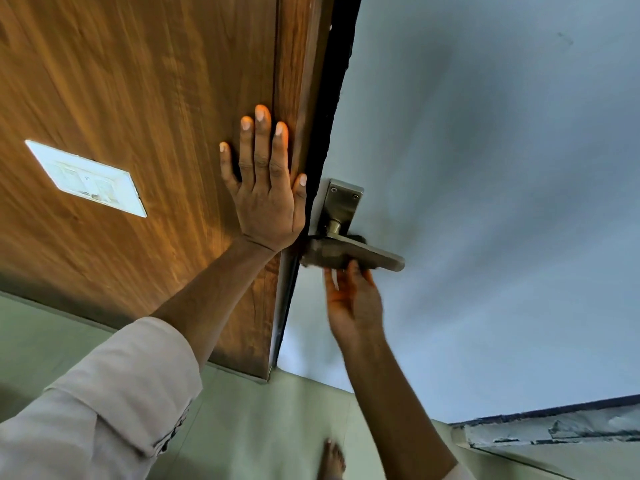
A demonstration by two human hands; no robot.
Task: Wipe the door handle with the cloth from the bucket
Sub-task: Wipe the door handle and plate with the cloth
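A metal lever door handle (pixel 384 258) sticks out from its screwed plate (pixel 341 202) on the pale grey door face. A dark grey cloth (pixel 320 252) is wrapped around the inner part of the lever, close to the door's edge. My right hand (pixel 353 299) reaches up from below, blurred, with its fingers closed on the cloth and the lever. My left hand (pixel 265 188) lies flat with fingers spread on the brown wood panel (pixel 138 98), just left of the dark door edge. No bucket is in view.
A white switch plate (pixel 86 178) is set in the wood panel to the left. Pale green floor tiles (pixel 259 427) lie below, with a bare foot (pixel 332 460) on them. A chipped grey ledge (pixel 554 431) runs along the lower right.
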